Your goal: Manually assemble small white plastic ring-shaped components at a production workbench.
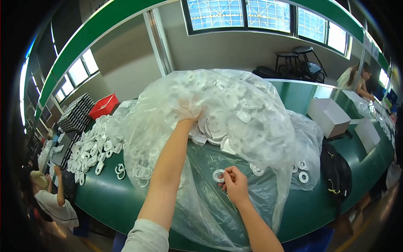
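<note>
A big clear plastic bag (268, 122) bulges over the green table, full of white plastic parts (212, 128) that spill toward its mouth. My left hand (189, 108) reaches into the bag at the upper middle. Plastic film covers its fingers, so their grip is hidden. Nearer to me, my right hand (236, 185) pinches a white ring-shaped part (218, 176) between thumb and fingers, just above the film spread on the table.
Loose white parts (90, 151) lie heaped at the left, by a red bin (103, 106) and stacked dark trays (77, 112). Right of the bag are a white box (328, 117) and a black bag (336, 172). One person (54, 199) works at far left, another (357, 80) at far right.
</note>
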